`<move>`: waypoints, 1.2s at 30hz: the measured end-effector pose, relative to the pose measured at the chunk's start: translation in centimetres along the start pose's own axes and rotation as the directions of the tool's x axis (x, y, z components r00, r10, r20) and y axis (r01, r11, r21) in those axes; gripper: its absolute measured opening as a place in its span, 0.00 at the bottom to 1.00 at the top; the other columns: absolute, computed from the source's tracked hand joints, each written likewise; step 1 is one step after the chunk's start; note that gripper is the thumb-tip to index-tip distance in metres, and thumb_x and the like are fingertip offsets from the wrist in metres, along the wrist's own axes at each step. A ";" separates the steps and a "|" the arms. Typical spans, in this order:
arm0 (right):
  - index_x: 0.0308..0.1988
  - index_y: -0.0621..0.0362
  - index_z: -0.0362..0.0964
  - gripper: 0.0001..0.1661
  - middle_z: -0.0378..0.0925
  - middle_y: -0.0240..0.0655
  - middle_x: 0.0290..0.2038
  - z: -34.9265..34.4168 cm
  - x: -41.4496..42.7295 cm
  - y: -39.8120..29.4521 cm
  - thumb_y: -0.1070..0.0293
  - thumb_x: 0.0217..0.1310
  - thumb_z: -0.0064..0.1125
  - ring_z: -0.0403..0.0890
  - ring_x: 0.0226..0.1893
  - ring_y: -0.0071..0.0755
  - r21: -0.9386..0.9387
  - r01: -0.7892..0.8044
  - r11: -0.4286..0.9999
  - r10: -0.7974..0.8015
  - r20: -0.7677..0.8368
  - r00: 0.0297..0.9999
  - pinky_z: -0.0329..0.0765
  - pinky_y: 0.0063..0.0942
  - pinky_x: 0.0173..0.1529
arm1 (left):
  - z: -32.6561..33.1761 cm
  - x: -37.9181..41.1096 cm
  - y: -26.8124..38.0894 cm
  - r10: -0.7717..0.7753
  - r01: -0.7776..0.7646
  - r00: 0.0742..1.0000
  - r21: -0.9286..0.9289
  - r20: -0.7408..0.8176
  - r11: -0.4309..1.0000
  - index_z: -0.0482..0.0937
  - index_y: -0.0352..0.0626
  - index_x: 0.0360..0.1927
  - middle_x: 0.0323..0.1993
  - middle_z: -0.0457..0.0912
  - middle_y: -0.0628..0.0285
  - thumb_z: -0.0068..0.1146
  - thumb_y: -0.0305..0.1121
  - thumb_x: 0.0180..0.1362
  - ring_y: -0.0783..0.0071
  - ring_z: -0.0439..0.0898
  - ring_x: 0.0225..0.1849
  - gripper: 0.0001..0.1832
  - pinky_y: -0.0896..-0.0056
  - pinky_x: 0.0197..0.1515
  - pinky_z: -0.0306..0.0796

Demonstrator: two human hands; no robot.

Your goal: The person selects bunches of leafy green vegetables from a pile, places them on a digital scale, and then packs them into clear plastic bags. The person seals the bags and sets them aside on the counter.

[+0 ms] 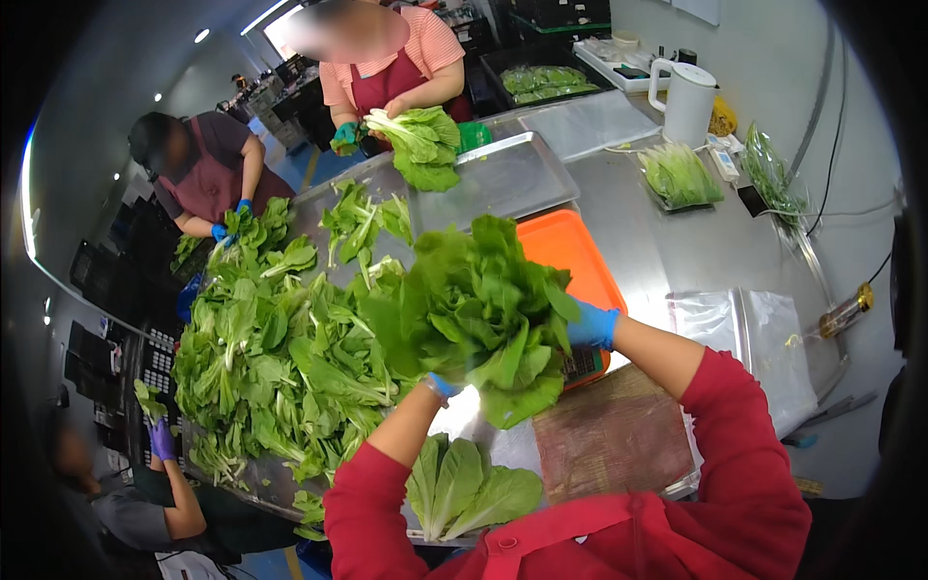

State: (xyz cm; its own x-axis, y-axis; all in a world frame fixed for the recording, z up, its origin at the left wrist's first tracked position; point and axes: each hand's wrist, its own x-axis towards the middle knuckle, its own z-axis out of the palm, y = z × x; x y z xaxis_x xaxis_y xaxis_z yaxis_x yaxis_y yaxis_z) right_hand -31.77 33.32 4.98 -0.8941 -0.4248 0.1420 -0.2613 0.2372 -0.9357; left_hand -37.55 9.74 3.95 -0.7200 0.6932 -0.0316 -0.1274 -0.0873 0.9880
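Observation:
Both my hands, in blue gloves, hold a big bunch of leafy greens (486,304) above the steel table. My left hand (444,386) is at the bunch's lower left, its fingers mostly hidden under the leaves. At the right side of the bunch is my right hand (593,325), its fingertips covered by leaves. Behind the bunch lies an orange tray (573,250), with part of a dark device with keys (582,365) showing at its near end. Several large loose leaves (464,489) rest on the table edge close to my body.
A wide heap of greens (275,362) covers the left side. Three co-workers handle greens around the table. A metal tray (496,181) lies beyond the orange one. At right are a white jug (689,105), bagged greens (680,176) and plastic bags (768,348); a reddish mesh cloth (612,442) lies nearer.

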 end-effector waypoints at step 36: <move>0.63 0.68 0.54 0.60 0.63 0.50 0.61 -2.9 -15.9 1.9 0.58 0.32 0.76 0.69 0.59 0.46 -0.789 -0.290 0.541 0.836 0.468 0.286 0.69 0.34 0.59 | 36.0 -9.3 -16.6 -0.728 0.642 0.686 -0.459 -0.016 0.614 0.74 0.43 0.48 0.38 0.79 0.64 0.41 0.73 0.53 0.75 0.79 0.36 0.40 0.78 0.31 0.73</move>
State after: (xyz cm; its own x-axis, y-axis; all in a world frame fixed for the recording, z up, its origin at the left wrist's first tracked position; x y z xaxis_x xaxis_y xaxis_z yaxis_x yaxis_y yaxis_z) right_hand -19.11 43.07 1.94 -0.3041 -0.3321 -0.8929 -0.1692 0.9412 -0.2924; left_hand -4.22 30.49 -6.70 -0.4116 0.5275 -0.7432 -0.8533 0.0632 0.5175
